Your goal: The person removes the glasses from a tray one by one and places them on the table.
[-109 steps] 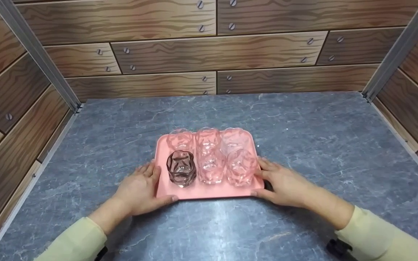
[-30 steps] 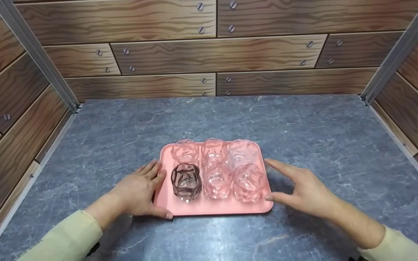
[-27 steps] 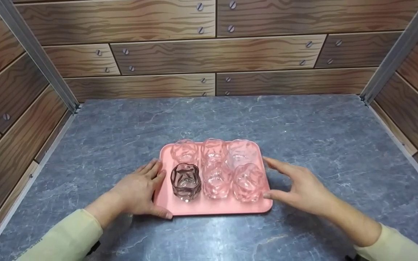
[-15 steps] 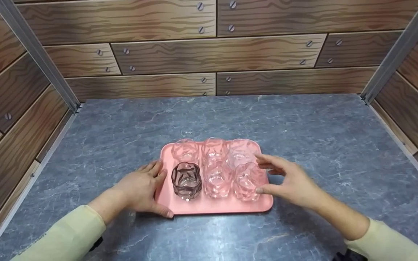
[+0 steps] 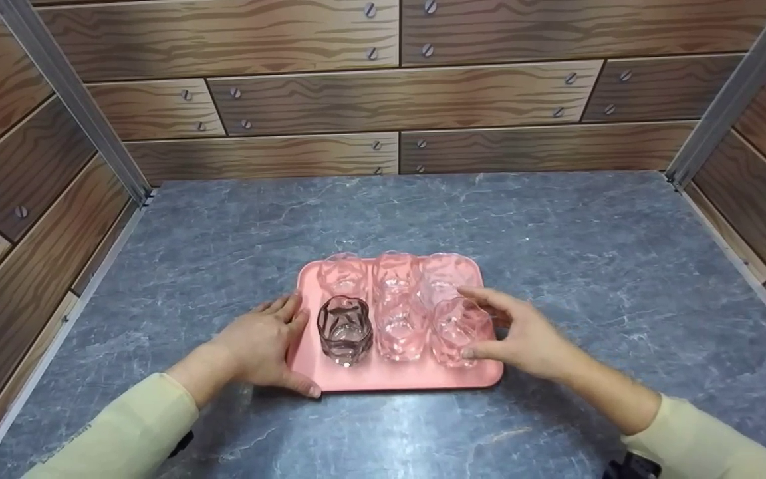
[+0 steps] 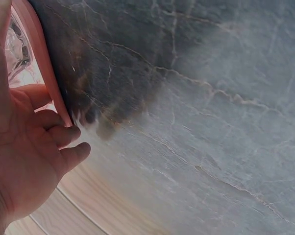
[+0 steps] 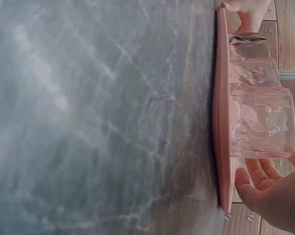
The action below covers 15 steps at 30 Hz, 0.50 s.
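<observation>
- Clear glass tumbler (image 5: 450, 324) stands upright at the near right corner of the pink tray (image 5: 383, 380), between the thumb and fingers of the right hand (image 5: 529, 338); whether they press on its sides, I cannot tell.
- Left hand (image 5: 255, 349) lies relaxed along the tray's left edge, its thumb at the near left corner.
- Across the tray's near row, another clear tumbler (image 5: 401, 330) stands in the middle and a smoky dark tumbler (image 5: 345, 330) on the left; three more clear tumblers (image 5: 396, 268) form the far row.
- Beneath the tray spreads a blue-grey marbled tabletop (image 5: 223, 226); beyond it and to both sides rise walls (image 5: 330, 100) patterned as wooden planks with screw heads, with metal posts (image 5: 74, 106) at the two far corners.
- Near-row tumblers partly cover the far row, and the clear outlines run together. Pale sleeves (image 5: 117, 429) are cut off by the lower border, nearer than the tray.
- Only the left wrist view shows the left palm and its loosely bent fingers at the tray's rim; the tray is mostly cropped there.
- From the right wrist, the tray appears edge-on, with the tumblers' side walls rising from it.
</observation>
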Available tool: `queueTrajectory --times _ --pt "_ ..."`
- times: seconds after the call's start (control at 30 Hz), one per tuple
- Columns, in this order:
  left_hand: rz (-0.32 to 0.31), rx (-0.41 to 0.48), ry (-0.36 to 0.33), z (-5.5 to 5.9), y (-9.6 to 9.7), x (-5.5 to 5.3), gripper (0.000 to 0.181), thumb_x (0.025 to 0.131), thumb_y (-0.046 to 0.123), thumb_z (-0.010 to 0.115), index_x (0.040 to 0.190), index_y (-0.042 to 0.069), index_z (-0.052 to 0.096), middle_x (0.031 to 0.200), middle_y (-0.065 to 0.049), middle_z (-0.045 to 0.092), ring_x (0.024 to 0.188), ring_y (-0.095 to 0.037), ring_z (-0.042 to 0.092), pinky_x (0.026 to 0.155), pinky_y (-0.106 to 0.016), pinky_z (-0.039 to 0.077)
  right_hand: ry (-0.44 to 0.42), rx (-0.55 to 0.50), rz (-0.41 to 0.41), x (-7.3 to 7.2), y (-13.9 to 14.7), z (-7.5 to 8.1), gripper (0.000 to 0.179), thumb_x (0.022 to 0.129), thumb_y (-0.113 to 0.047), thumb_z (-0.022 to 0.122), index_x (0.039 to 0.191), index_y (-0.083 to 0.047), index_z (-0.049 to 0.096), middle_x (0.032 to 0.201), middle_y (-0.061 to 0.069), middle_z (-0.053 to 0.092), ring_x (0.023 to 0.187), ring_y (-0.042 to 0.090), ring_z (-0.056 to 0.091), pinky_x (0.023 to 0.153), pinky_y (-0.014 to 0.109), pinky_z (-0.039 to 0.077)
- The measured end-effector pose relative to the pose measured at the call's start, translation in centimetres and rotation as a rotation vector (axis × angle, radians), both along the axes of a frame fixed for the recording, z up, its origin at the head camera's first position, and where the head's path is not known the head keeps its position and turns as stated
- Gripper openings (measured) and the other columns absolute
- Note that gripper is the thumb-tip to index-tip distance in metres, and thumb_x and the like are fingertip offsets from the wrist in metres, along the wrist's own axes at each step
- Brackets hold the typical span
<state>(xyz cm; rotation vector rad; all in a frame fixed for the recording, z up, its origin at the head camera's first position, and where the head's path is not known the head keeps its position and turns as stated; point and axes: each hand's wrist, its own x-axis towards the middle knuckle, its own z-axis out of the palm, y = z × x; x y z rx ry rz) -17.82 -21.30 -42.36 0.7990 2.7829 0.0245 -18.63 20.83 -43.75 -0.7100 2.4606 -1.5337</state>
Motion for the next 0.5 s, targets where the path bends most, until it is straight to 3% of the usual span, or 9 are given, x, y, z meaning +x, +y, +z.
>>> queueTrajectory --times 0.27,0.5 --pt "0.006 0.008 -0.005 -0.02 0.07 -0.05 0.139 0.07 0.095 0.067 0.159 -0.008 0.038 0.165 -0.038 0.025 0.152 -0.054 0.03 0.122 -0.064 0.032 -0.023 -0.024 0.007 -0.24 -0.38 -0.46 0.088 0.077 -0.018 0.097 0.153 -0.006 0.055 0.148 0.018 0.061 0.129 0.034 0.063 0.109 0.03 0.05" --pt "0.008 0.017 -0.003 0.0 0.04 -0.12 0.139 0.07 0.095 0.068 0.159 -0.008 0.039 0.165 -0.038 0.025 0.151 -0.054 0.032 0.122 -0.063 0.033 -0.029 0.012 0.002 -0.08 -0.39 -0.28 0.089 0.076 -0.02 0.097 0.153 -0.009 0.054 0.149 0.019 0.059 0.131 0.034 0.062 0.113 0.047 0.049"
